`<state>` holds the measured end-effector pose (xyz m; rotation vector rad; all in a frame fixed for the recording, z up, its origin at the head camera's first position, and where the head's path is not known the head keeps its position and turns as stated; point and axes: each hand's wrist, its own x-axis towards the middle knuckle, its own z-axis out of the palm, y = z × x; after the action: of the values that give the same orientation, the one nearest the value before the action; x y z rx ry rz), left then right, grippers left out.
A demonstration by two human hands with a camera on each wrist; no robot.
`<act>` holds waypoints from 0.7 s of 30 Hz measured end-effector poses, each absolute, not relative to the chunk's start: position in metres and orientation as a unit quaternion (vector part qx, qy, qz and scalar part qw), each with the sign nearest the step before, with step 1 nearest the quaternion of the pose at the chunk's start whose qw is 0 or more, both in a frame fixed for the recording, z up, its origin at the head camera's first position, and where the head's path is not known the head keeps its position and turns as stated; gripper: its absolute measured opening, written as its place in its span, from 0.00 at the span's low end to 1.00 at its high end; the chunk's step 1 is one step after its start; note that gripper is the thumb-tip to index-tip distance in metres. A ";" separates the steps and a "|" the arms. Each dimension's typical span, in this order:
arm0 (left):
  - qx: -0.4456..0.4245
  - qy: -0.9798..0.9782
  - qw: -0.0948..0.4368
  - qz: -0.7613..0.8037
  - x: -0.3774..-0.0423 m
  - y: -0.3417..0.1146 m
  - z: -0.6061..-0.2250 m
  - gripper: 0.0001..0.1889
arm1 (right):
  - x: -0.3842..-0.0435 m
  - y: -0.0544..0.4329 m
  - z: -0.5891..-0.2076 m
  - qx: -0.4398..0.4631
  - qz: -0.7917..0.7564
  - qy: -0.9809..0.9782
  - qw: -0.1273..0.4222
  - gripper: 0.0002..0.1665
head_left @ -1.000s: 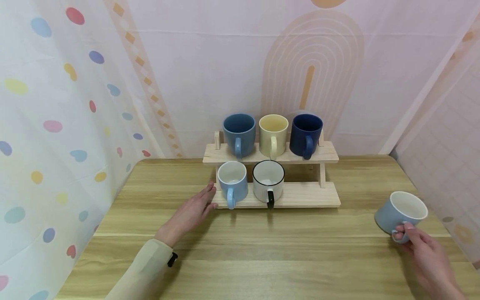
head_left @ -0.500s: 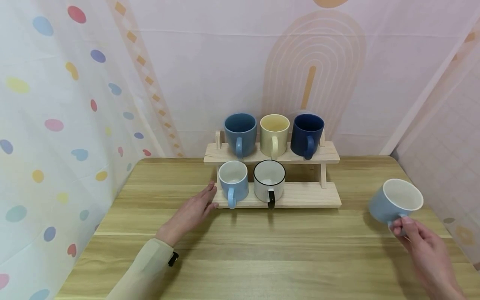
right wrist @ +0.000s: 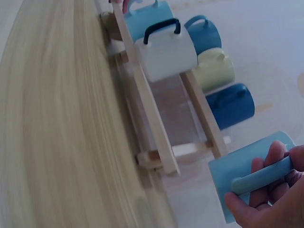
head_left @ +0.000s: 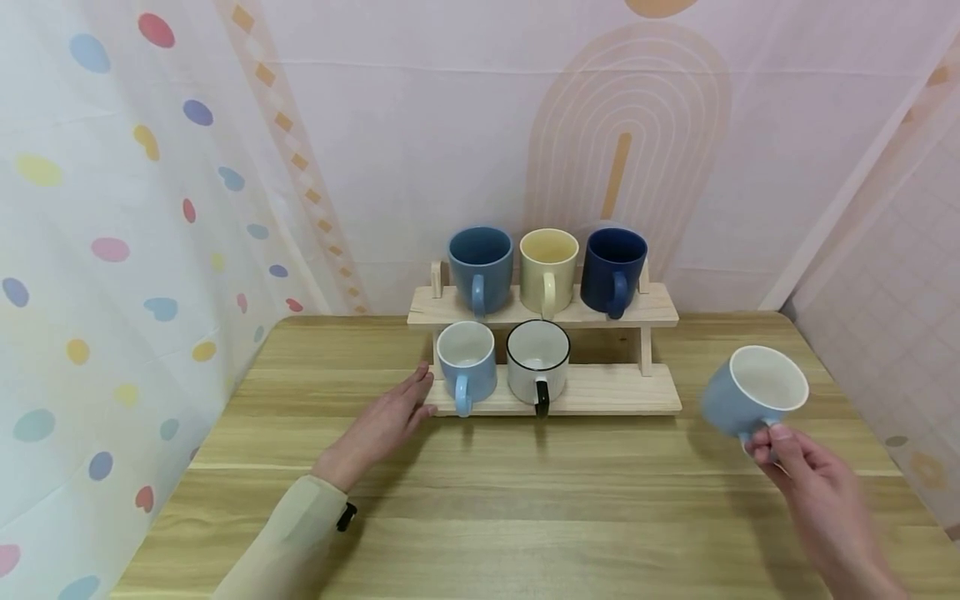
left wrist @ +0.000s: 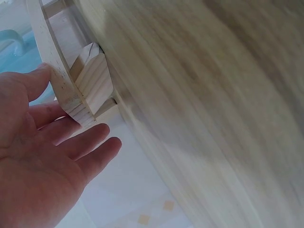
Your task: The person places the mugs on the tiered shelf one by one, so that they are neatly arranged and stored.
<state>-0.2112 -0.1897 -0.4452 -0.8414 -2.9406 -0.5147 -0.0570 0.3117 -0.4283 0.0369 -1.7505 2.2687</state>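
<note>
On the right, my right hand pinches the handle of a light blue mug with a white inside. The mug is tilted, its mouth towards me, above the table. My left hand holds the left end of a two-tier wooden rack, thumb on the front edge and forefingers at the corner, with the other fingers loosely extended. On the lower tier stand a light blue mug and a white mug with black rim and handle. The upper tier bears blue, yellow and navy mugs.
The rack stands near the back of a wood-grain table. Behind it hangs a patterned curtain, and a dotted one closes the left side. The right part of the lower tier shows bare wood beside the white mug.
My right hand has lifted the light blue mug off the table and carried it left, towards the rack, tilting it. My left hand stays at the rack's end.
</note>
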 end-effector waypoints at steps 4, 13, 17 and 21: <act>-0.275 -0.948 0.025 -0.159 -0.211 -0.190 -0.446 0.31 | -0.060 0.301 -0.426 0.021 0.779 -0.613 0.131 0.16; -0.278 -0.948 0.037 -0.149 -0.209 -0.189 -0.445 0.30 | -0.068 0.275 -0.419 0.023 0.752 -0.650 0.111 0.17; -0.279 -0.949 0.038 -0.145 -0.209 -0.188 -0.444 0.30 | -0.070 0.266 -0.415 0.011 0.733 -0.672 0.102 0.19; -0.278 -0.949 0.035 -0.143 -0.209 -0.187 -0.443 0.30 | -0.074 0.258 -0.413 0.011 0.720 -0.687 0.094 0.20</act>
<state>-0.2092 -0.1874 -0.4428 -0.8545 -2.9165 -0.4386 -0.0738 0.2581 -0.4129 0.0331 -2.0393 2.1358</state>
